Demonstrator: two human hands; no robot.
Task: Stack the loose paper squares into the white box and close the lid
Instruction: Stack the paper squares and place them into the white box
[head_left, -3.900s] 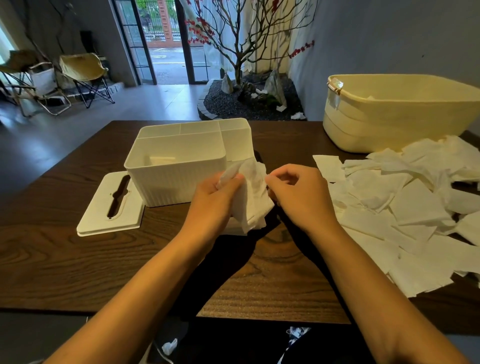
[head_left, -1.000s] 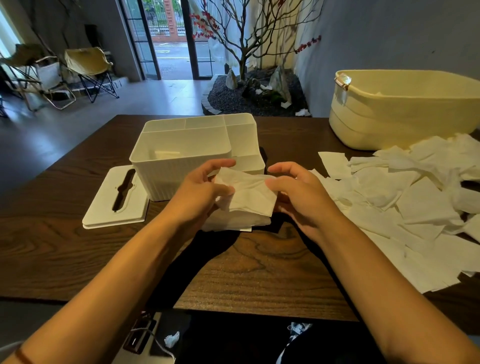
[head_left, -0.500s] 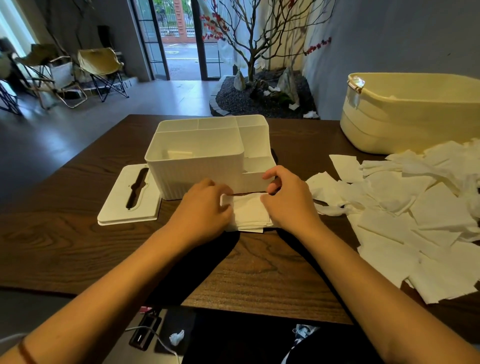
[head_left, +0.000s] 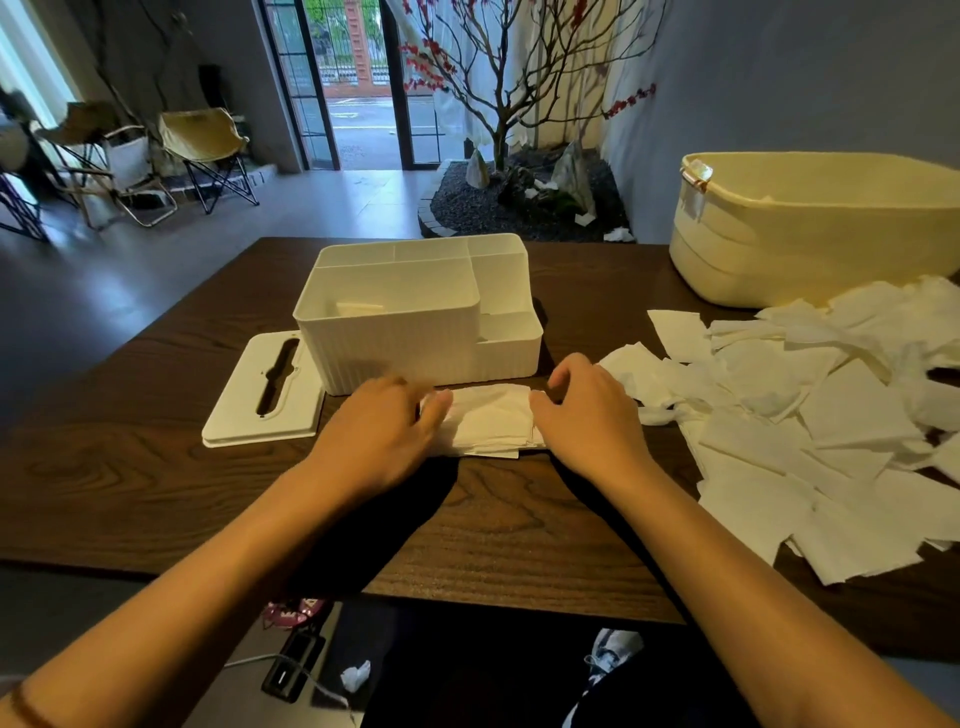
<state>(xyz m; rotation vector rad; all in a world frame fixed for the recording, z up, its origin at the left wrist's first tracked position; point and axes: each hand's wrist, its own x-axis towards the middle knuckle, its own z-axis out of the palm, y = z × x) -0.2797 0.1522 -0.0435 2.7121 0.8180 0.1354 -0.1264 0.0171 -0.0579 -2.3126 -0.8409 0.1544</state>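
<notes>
A small stack of white paper squares (head_left: 491, 421) lies flat on the dark wooden table (head_left: 156, 467), just in front of the white box (head_left: 410, 343). My left hand (head_left: 384, 431) rests palm down on the stack's left edge. My right hand (head_left: 584, 410) presses its right edge. The box stands without its lid, and one pale sheet lies in its large compartment. Its lid (head_left: 265, 392), white with a long slot, lies flat on the table to the box's left. A heap of loose paper squares (head_left: 810, 415) spreads over the right side of the table.
A large cream tub (head_left: 810, 244) stands at the back right of the table, behind the loose squares. The table's near edge runs below my forearms. Folding chairs (head_left: 202, 150) and a bare indoor tree stand on the floor beyond the table.
The paper I held up between both hands has come down onto the stack on the table. Both hands have spread apart to the stack's two sides.
</notes>
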